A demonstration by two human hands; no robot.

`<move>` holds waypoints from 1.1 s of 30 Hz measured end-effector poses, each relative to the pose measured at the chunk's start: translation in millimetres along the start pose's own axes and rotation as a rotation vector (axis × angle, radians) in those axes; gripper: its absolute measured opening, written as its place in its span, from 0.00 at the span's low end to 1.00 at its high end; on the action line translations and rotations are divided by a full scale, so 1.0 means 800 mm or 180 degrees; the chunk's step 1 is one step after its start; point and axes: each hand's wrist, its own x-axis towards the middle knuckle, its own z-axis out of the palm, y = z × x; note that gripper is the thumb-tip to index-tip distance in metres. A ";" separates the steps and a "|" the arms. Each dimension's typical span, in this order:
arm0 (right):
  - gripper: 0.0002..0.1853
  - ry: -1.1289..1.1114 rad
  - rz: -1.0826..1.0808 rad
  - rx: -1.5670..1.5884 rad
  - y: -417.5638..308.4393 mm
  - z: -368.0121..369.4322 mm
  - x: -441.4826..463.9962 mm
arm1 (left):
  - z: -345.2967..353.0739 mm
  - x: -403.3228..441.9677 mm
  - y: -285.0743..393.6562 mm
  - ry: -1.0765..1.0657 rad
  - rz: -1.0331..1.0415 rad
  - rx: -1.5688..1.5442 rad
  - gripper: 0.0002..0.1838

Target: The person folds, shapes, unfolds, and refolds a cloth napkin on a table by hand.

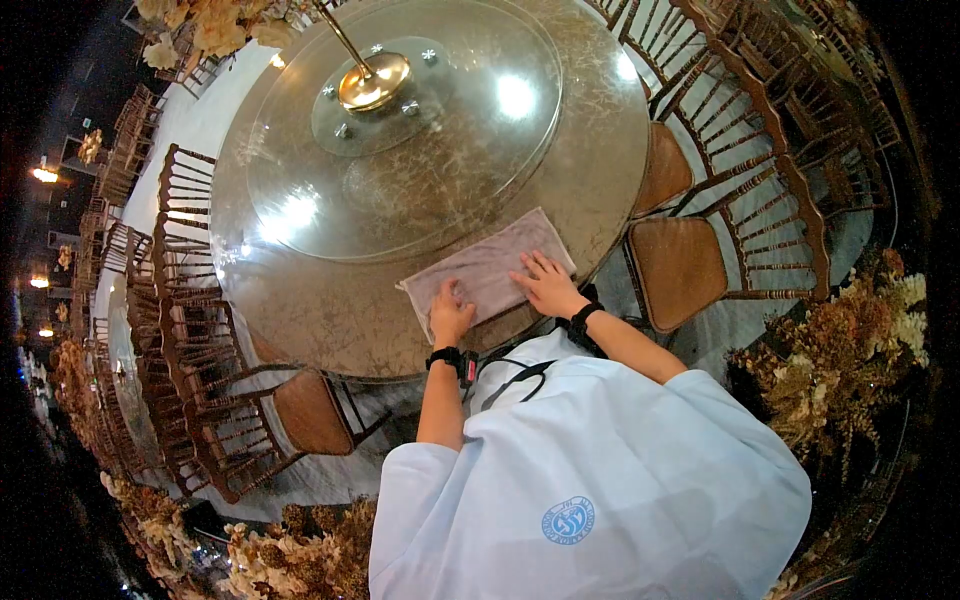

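Observation:
A pale pinkish-grey cloth (490,262), folded into a long rectangle, lies flat near the close edge of a round marbled table (330,330). On its left part rests my left hand (451,312), fingers a little bent and apart, touching the fabric. My right hand (552,287) lies palm down over the cloth's right end with its fingers spread. Neither hand visibly grips the cloth. Black bands circle both wrists.
A round glass turntable (400,190) covers the table's middle, with a gold stand (375,85) on it. Wooden spindle-backed chairs with brown seats (678,270) (313,412) ring the table. Dried flower arrangements (830,360) stand at right and at lower left.

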 end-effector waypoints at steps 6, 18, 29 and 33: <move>0.27 0.0025 -0.0003 0.0045 0.002 0.005 0.000 | 0.001 0.003 -0.003 0.0050 0.0071 0.0070 0.31; 0.27 0.0098 -0.0060 0.0110 0.004 0.006 -0.001 | 0.009 0.000 -0.011 0.0006 -0.0028 0.0057 0.31; 0.27 0.0003 -0.0006 0.0061 -0.001 -0.005 -0.001 | 0.002 -0.001 -0.003 0.0016 -0.0035 -0.0002 0.31; 0.28 0.0119 -0.0033 0.0042 -0.001 -0.005 0.002 | -0.006 0.000 0.008 -0.0101 -0.0162 -0.0003 0.31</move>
